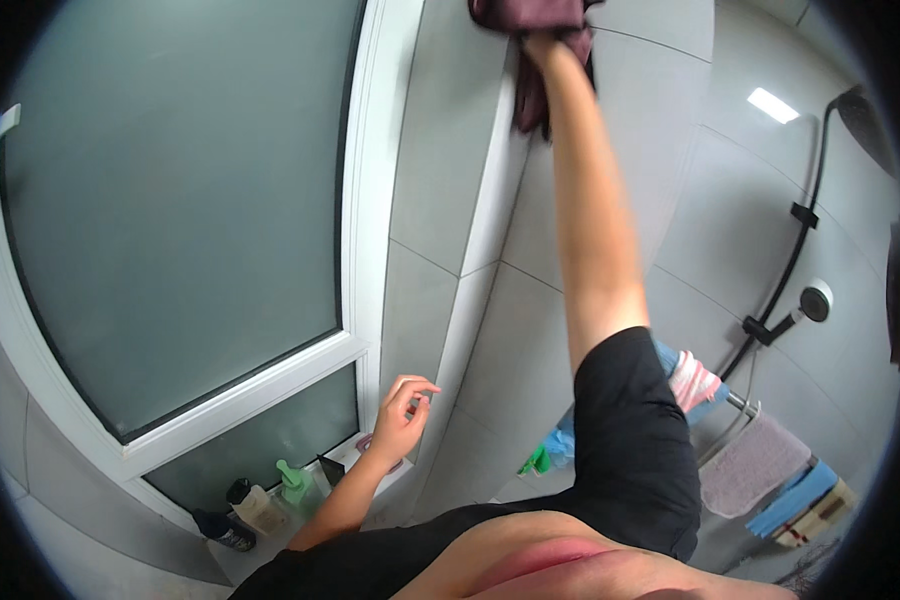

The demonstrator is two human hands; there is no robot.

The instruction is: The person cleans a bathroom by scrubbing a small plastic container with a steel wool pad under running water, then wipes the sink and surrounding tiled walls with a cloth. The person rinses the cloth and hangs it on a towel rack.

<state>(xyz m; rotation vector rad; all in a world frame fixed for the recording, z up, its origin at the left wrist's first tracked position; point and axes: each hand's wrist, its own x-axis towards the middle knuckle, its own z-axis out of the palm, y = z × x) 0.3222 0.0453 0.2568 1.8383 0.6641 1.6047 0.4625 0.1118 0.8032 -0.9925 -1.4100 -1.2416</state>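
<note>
Up high on the wall tiles [450, 150], our right hand [542, 45] grips the dark red cloth [530, 20]. Our left hand [402, 415], fingers loose and empty, hangs lower, near the window [170, 200]. We should press flat and wipe slowly.

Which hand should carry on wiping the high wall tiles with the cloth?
Right. The right hand already grips the dark red cloth against the upper wall tiles, arm fully raised. The left hand hangs low, empty, near the window sill.
</note>
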